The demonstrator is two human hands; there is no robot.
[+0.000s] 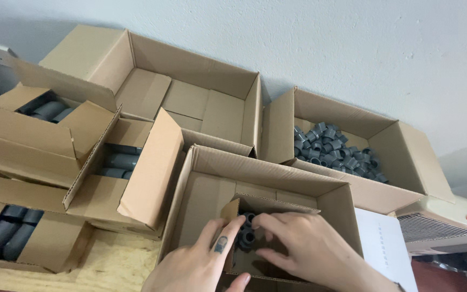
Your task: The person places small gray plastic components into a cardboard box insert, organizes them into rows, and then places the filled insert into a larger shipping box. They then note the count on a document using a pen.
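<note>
Fingers (255, 220) of both hands touch grey fittings (246, 236) between them

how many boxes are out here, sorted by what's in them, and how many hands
Open cardboard boxes with grey pipe fittings showing inside: 5
Open cardboard box with nothing showing inside: 1
Small inner cardboard box being handled: 1
Hands, left hand and right hand: 2
Total: 9

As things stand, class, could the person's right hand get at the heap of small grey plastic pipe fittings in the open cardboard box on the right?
Probably yes: the box is open-topped, the fittings lie exposed, and nothing blocks the right hand.
</note>
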